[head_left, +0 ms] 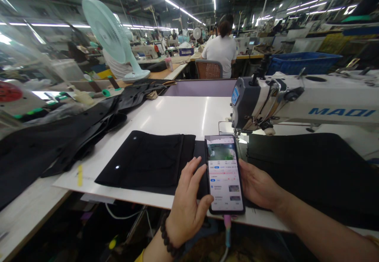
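Note:
A lit smartphone (pixel 223 193) is upright in front of me, with a pink-and-blue charging cable (pixel 227 230) plugged into its lower end. My right hand (pixel 257 185) grips the phone along its right edge, its fingers partly hidden behind it. My left hand (pixel 189 196), a dark bead bracelet on its wrist, is beside the phone's left edge with fingers stretched out and thumb near the screen. Left of it lies a folded black fabric piece (pixel 148 161) with two shiny metal dots. A larger black fabric piece (pixel 308 171) lies to the right, under my right forearm.
A sewing machine (pixel 296 100) stands at the right of the white tabletop (pixel 183 114). More black fabric (pixel 89 135) is heaped along the left. Farther back are a pale green fan (pixel 109 32), a blue bin (pixel 304 62) and a seated person (pixel 220 52) facing away.

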Available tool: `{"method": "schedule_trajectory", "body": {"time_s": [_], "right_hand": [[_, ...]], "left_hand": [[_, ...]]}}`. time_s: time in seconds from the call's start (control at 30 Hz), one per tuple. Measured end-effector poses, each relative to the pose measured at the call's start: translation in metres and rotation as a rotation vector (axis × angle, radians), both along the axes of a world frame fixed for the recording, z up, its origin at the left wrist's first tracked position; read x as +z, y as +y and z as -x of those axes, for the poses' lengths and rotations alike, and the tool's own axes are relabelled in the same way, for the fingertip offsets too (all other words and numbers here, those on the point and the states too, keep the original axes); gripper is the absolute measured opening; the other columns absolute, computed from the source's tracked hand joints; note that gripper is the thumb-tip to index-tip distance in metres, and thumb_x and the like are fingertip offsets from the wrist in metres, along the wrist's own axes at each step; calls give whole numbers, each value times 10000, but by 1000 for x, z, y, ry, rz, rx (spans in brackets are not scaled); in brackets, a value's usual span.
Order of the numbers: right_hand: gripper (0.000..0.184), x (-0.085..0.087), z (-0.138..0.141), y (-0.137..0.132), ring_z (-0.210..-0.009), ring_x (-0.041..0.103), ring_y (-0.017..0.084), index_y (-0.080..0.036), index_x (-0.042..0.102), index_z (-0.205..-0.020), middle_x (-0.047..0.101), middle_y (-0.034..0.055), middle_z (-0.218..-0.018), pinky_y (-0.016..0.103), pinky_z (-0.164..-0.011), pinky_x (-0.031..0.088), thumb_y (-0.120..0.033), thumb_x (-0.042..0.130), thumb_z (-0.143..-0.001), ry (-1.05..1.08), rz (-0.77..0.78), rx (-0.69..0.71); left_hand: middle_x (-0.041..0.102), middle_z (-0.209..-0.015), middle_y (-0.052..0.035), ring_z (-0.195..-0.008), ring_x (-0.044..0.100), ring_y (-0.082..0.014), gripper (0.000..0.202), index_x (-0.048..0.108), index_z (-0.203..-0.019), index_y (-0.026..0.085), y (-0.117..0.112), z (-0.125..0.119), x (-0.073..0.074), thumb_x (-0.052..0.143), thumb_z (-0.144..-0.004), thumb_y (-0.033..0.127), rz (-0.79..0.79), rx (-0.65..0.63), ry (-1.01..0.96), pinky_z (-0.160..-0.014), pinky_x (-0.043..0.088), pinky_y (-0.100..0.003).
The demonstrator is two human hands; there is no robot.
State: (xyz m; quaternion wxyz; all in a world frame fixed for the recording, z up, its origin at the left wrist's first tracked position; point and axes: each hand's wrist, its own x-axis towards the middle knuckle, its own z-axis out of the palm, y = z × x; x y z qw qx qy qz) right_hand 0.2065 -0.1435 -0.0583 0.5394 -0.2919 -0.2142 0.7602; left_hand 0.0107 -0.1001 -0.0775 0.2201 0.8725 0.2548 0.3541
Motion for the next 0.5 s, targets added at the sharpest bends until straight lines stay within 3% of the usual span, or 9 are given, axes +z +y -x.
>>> {"method": "schedule_trajectory", "body": {"time_s": [0.5], "right_hand": [[319, 0, 0, 1, -997, 597, 184, -159, 654, -1018, 687, 58, -1011, 345, -940, 394, -349, 441, -875, 7, 17, -18]], "left_hand": [[269, -1394, -132, -1300, 237, -273, 493, 258, -1340, 196, -1, 1, -1, 332, -914, 432, -7, 4, -5, -1043, 250, -488]]}}
